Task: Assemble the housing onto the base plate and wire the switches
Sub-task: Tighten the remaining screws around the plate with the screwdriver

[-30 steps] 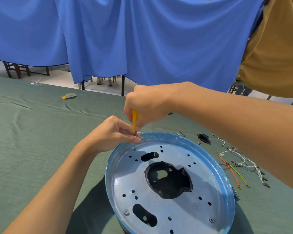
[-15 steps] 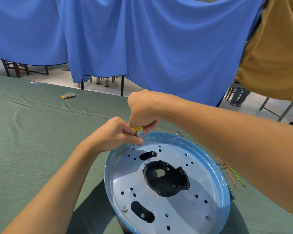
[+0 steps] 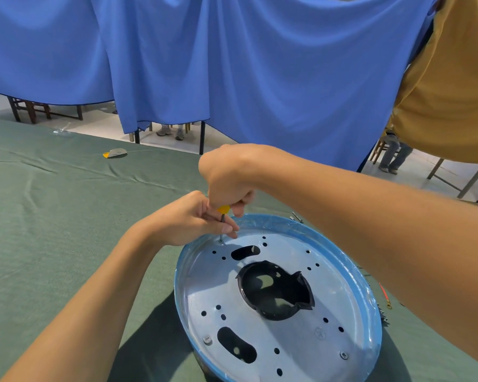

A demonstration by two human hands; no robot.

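On the base plate (image 3: pixel 342 296), black housing (image 3: pixel 276 297) sits central; at the plate's far-left edge the right hand (image 3: pixel 229 175) grips an upright screwdriver (image 3: pixel 223 210), the left hand (image 3: pixel 186 220) pinching its shaft

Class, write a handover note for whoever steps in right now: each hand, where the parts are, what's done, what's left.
Right hand grips the yellow-handled screwdriver, upright over the base plate's far edge.
Left hand pinches its shaft just above the screw being driven.
Base plate lies on the green-clothed table; black housing sits in its centre opening.
Done: two seated screws near the plate's near edge.
Left: finish this screw, then the wiring; a red wire lies at right, mostly hidden by the right forearm.
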